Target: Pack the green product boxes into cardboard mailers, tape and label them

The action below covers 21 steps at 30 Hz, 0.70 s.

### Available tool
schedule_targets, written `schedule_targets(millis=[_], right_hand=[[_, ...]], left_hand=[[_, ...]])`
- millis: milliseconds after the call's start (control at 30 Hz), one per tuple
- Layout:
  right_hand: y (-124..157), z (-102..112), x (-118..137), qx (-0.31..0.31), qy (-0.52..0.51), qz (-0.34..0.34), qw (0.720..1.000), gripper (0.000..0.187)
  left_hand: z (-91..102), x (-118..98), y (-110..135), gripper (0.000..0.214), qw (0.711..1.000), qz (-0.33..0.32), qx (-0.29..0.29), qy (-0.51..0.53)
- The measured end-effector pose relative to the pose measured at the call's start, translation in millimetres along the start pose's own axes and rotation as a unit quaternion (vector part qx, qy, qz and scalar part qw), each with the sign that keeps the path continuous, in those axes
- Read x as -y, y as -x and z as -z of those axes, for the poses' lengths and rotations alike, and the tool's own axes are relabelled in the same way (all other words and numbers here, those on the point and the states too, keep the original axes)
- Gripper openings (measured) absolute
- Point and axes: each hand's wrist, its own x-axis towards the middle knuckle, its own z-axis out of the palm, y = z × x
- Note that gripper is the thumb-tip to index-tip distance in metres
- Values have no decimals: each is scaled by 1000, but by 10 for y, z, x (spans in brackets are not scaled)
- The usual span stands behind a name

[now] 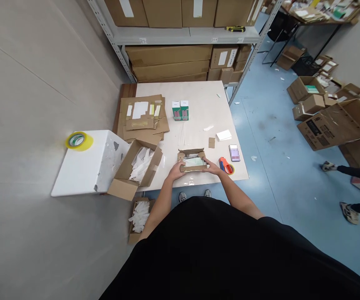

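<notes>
A small open cardboard box (194, 168) sits near the front edge of the table, with pale green and white contents showing inside. My left hand (177, 171) grips its left end and my right hand (212, 167) grips its right end. Just right of my right hand lies a red and blue tape dispenser (226, 165). Beyond it is a purple and white item (234, 153). A small brown cardboard piece (211, 143) and a white stack of paper (224, 135) lie behind my right hand. Two green and white boxes (180, 111) stand farther back.
Flattened cardboard (140, 118) lies at the table's back left. An open carton (150, 166) with white packing strips stands at the left edge, beside a white block (83, 166) bearing yellow tape (79, 141). Shelving (186, 36) rises behind. Another person's legs (357, 171) show at right.
</notes>
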Motion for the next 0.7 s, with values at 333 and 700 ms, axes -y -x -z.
schedule_targets(millis=[333, 700], right_hand=[[-168, -158, -25, -155, -37, -46, 986, 42], [-352, -382, -96, -308, 100, -153, 934, 53]], left_hand=[[-48, -20, -56, 44, 988, 104, -94, 60], [-41, -336, -158, 77, 962, 126, -196, -143]])
